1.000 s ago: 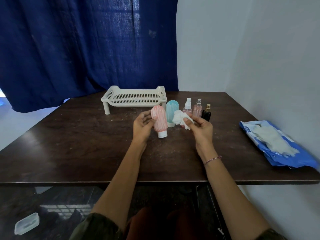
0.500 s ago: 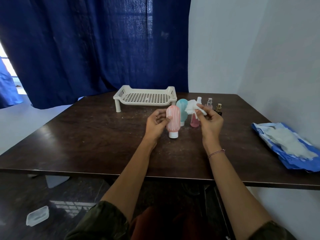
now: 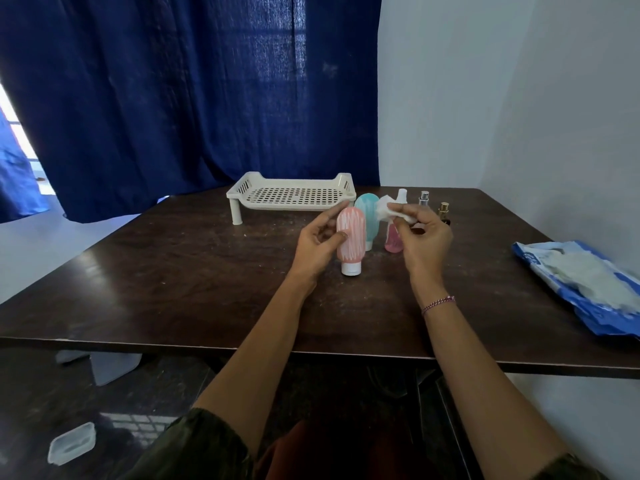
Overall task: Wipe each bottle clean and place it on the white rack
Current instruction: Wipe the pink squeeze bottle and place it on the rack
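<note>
My left hand (image 3: pixel 317 242) grips a pink ribbed squeeze bottle (image 3: pixel 351 242), cap down, just above the dark table (image 3: pixel 173 282). My right hand (image 3: pixel 424 240) pinches a crumpled white wipe (image 3: pixel 393 212) a little to the bottle's right, not touching it. Behind stand a teal squeeze bottle (image 3: pixel 367 209), a pink spray bottle (image 3: pixel 393 239), a clear spray bottle (image 3: pixel 424 198) and a small dark bottle with a gold cap (image 3: pixel 444 211). The white perforated rack (image 3: pixel 292 195) stands bare at the back of the table.
A blue pack of wipes (image 3: pixel 585 282) lies open at the table's right edge by the wall. A dark blue curtain (image 3: pixel 173 98) hangs behind the table. A clear plastic box (image 3: pixel 71 443) lies on the floor at lower left.
The view has tilted up and shifted. Both hands stay close together with the pink bottle and the wipe; the wipe has lifted slightly higher above the bottle's right side.
</note>
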